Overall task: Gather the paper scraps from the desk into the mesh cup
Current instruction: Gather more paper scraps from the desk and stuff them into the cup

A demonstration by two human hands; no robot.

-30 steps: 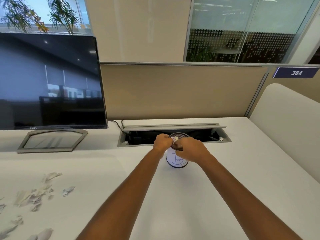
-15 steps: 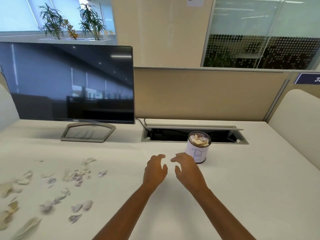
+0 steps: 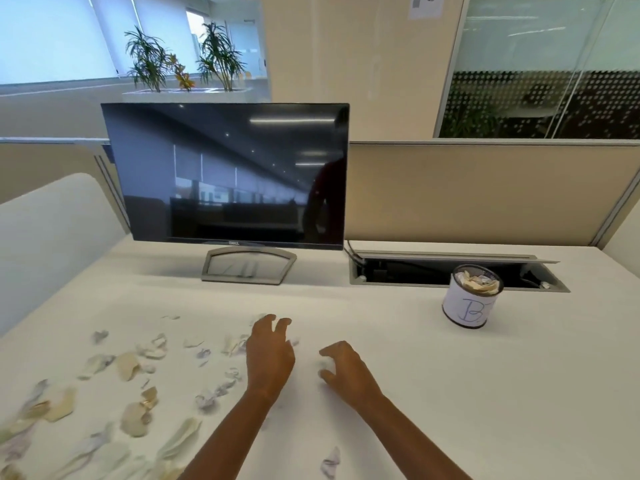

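scraps (image 3: pixel 138 368) at nine o'clock look light and crumpled; pinch their edges. left hand (image 3: pixel 268 358) spread wide, right hand (image 3: pixel 343 370) curled around a scrap; cup (image 3: pixel 471 299) at two.

Bare desk (image 3: pixel 450 393) fills the lower right of the frame. Paper scraps (image 3: pixel 131 375) clutter the lower left. The monitor (image 3: pixel 225 174) blocks the upper centre.

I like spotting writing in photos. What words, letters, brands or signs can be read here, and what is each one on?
"B": handwritten in blue on the white label wrapped around the mesh cup.
Brand logo on the bottom bezel of the monitor: too small and blurred to read for certain.
Paper notice posted on the wall, top right: it shows a code square, its print too small to read.
Paper scraps on the desk: no readable writing.
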